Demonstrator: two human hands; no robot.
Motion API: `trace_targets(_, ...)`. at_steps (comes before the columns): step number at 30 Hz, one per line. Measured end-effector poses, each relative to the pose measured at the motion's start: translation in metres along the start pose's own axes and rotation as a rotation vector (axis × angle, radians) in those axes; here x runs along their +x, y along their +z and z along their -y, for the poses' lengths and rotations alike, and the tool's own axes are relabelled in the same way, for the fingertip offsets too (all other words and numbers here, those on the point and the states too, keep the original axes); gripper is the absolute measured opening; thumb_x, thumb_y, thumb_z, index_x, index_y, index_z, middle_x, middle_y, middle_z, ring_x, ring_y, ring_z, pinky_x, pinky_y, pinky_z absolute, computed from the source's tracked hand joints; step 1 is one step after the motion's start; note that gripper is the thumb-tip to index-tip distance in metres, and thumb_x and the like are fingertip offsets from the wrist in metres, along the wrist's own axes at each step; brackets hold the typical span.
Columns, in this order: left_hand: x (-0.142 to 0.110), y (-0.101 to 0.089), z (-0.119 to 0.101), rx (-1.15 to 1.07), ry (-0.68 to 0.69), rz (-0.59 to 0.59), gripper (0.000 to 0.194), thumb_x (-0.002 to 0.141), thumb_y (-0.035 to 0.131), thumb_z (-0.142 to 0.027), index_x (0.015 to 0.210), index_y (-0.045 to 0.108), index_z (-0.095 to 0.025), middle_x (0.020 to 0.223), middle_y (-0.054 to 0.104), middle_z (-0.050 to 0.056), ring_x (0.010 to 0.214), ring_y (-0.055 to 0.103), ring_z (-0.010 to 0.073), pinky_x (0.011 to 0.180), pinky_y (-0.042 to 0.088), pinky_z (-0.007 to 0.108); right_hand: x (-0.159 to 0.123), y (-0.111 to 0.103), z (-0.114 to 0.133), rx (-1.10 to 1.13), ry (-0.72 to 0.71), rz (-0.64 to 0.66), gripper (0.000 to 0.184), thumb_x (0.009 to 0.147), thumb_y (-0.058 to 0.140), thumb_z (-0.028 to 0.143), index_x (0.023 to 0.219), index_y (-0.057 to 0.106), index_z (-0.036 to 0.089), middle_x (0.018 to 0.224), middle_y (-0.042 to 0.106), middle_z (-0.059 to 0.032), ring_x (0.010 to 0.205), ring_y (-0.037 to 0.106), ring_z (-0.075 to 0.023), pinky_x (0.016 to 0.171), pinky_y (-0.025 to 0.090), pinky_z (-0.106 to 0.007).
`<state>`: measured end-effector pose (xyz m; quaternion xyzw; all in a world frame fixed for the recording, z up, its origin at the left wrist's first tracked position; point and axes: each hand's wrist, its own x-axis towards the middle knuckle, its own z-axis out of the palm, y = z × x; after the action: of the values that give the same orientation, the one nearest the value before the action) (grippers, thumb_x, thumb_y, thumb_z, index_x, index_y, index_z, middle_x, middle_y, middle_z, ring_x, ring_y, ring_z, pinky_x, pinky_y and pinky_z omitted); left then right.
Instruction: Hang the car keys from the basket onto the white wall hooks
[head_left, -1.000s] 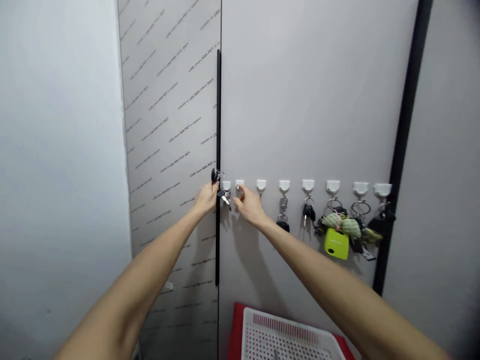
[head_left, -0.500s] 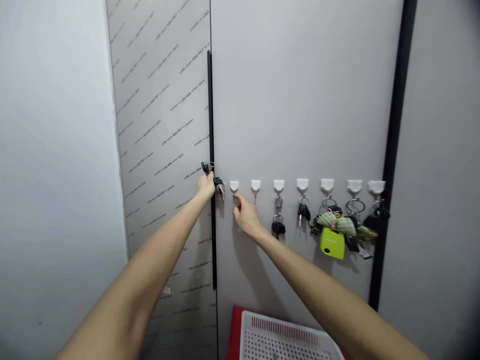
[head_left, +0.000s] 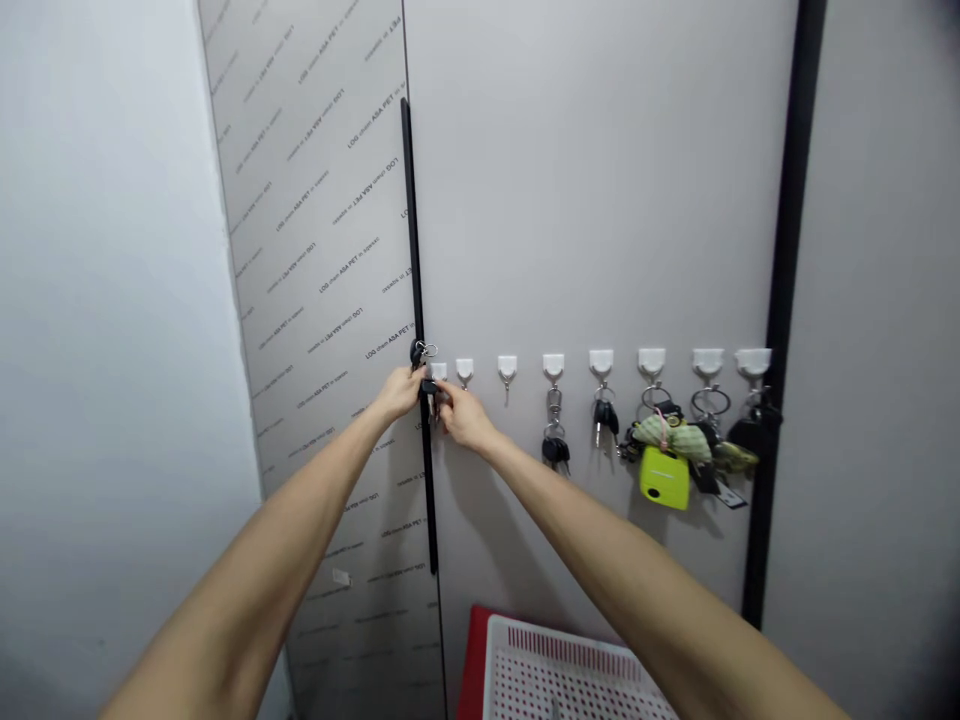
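Note:
My left hand (head_left: 400, 393) is closed around a bunch of keys. A black-headed key with a metal ring (head_left: 427, 350) sticks up above its fingers. Lower keys of the bunch, one with a black head (head_left: 429, 386), dangle at its right side. Against these lower keys, my right hand (head_left: 465, 416) has its thumb and forefinger pinched together. Just behind the fingers is the leftmost white hook (head_left: 439, 370), partly covered. To its right, a second hook (head_left: 465, 368) and a third hook (head_left: 508, 367) hold no keys that I can see.
Further right, hooks carry black keys (head_left: 556, 450), more keys (head_left: 604, 414) and a bulky bunch with a yellow-green tag (head_left: 664, 478). A long black handle (head_left: 412, 220) runs down the door's left edge. Below stands a white perforated basket (head_left: 491, 650) by something red (head_left: 471, 660).
My right hand has moved left from the second hook to the keys at my left hand. The left hand still grips the bunch. The view has shifted slightly.

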<state>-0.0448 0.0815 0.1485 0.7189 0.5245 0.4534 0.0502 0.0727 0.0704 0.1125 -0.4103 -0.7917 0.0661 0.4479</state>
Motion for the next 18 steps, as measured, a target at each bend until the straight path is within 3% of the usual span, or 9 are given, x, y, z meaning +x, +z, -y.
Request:
trace_targets(3, 0.005, 0.006, 0.001, 0.159, 0.068, -0.092, 0.033, 0.071, 0.025, -0.035, 0.061, 0.048, -0.013, 0.056, 0.05, 0.002, 0.053, 0.045, 0.0106, 0.048, 0.032, 0.021, -0.002, 0.002, -0.002, 0.1, 0.041, 0.018, 0.049, 0.063, 0.031, 0.004, 0.11, 0.037, 0.017, 0.064, 0.056, -0.0008, 0.043, 0.048, -0.0067, 0.054, 0.042, -0.021)
trace_targets(8, 0.016, 0.007, -0.008, 0.245, 0.105, -0.197, 0.037, 0.072, 0.023, -0.039, 0.068, 0.05, -0.015, 0.061, 0.053, 0.004, 0.058, 0.047, 0.0127, 0.053, 0.033, 0.022, -0.002, 0.006, -0.006, 0.428, 0.282, 0.156, 0.048, 0.064, 0.032, 0.007, 0.111, 0.032, 0.017, 0.062, 0.053, 0.0, 0.039, 0.047, -0.0055, 0.039, 0.04, -0.018)
trace_targets(13, 0.008, -0.003, -0.028, 0.112, 0.129, -0.264, 0.036, 0.073, 0.022, -0.038, 0.066, 0.048, -0.014, 0.058, 0.049, 0.001, 0.055, 0.045, 0.0104, 0.051, 0.033, 0.02, -0.009, -0.001, -0.007, 0.485, 0.286, -0.012, 0.039, 0.063, 0.037, 0.009, 0.101, 0.041, 0.017, 0.065, 0.052, 0.0012, 0.041, 0.047, -0.0037, 0.038, 0.038, -0.014)
trace_targets(16, -0.026, 0.001, -0.031, 0.024, 0.153, -0.178, 0.034, 0.072, 0.024, -0.038, 0.061, 0.046, -0.014, 0.055, 0.046, -0.001, 0.052, 0.043, 0.0093, 0.05, 0.033, 0.019, -0.048, -0.021, 0.005, 0.628, 0.29, -0.123, 0.027, 0.065, 0.038, 0.012, 0.091, 0.044, 0.017, 0.068, 0.051, 0.0011, 0.042, 0.047, -0.0027, 0.037, 0.037, -0.013)
trace_targets(18, -0.058, 0.015, -0.026, -0.044, 0.12, -0.045, 0.032, 0.071, 0.025, -0.039, 0.06, 0.045, -0.015, 0.054, 0.045, -0.001, 0.051, 0.042, 0.0093, 0.05, 0.034, 0.019, -0.096, -0.032, 0.018, 0.806, 0.235, -0.05, 0.02, 0.068, 0.036, 0.016, 0.087, 0.044, 0.017, 0.07, 0.052, 0.0009, 0.044, 0.048, -0.0032, 0.042, 0.041, -0.016)
